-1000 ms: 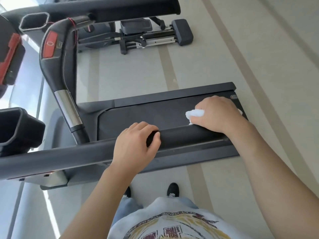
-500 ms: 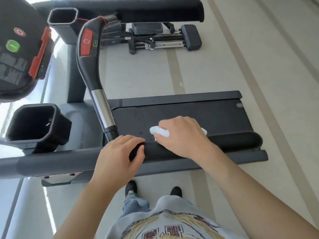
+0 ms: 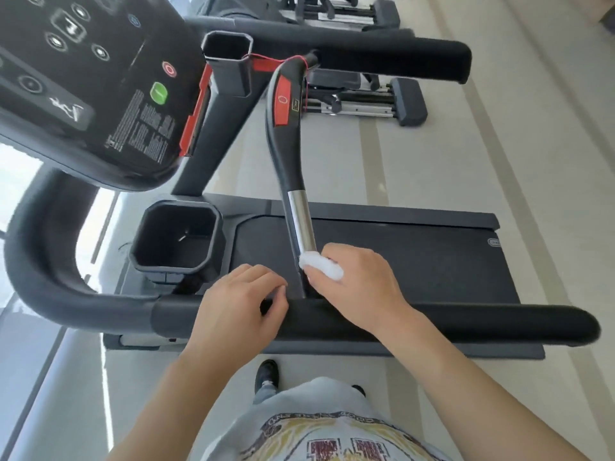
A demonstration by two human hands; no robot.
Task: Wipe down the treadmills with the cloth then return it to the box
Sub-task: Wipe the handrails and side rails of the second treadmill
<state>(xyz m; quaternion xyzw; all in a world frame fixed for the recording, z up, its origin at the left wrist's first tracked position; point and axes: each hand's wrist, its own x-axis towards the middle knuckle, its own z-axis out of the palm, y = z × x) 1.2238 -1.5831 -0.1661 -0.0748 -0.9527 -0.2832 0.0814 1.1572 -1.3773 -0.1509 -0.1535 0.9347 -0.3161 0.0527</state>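
Right hand (image 3: 357,281) has slid leftward along the padded side rail (image 3: 466,322) since a second ago and now closes the cloth (image 3: 321,266) against the foot of the chromed grip post (image 3: 301,221); rail pass judged done, post next. Left hand (image 3: 239,302) stays curled loosely on the rail, holding nothing. Cloth is white, bunched into a small wad, mostly hidden under the fingers.
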